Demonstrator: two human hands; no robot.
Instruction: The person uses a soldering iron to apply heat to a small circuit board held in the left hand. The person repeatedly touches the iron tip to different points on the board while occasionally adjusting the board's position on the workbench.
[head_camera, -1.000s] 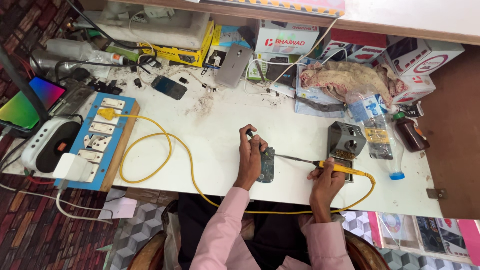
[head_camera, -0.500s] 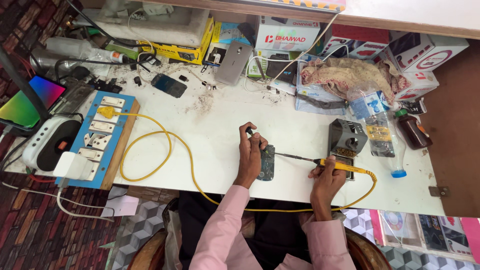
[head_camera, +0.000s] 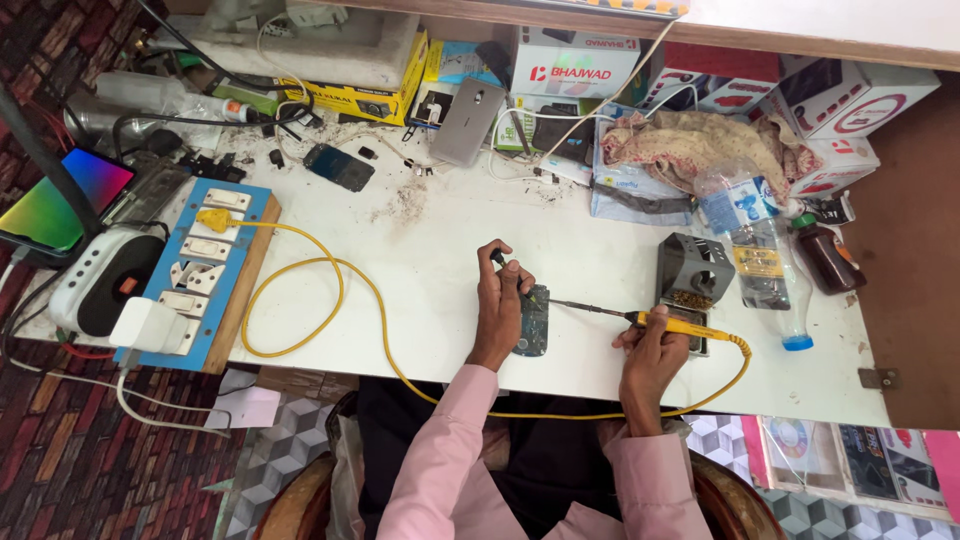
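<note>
A small opened phone or circuit board (head_camera: 532, 322) lies flat on the white worktable (head_camera: 440, 260). My left hand (head_camera: 500, 300) rests on its left side and pinches a thin dark tool above it. My right hand (head_camera: 650, 350) grips the yellow handle of a soldering iron (head_camera: 640, 318), and the iron's metal tip reaches left to the board's right edge. The iron's yellow cable (head_camera: 330, 300) loops across the table to a plug on the blue switchboard (head_camera: 205, 270).
A grey soldering iron stand (head_camera: 692, 272) sits just right of the work. A plastic bottle (head_camera: 765, 265), a brown bottle (head_camera: 825, 255), a rag (head_camera: 700, 145) and boxes line the back. A silver phone (head_camera: 468, 120), a dark phone (head_camera: 340, 167) and a lit colourful screen (head_camera: 60, 195) lie left.
Both hands stay on the board and the iron, with only slight shifts. The view has moved a little.
</note>
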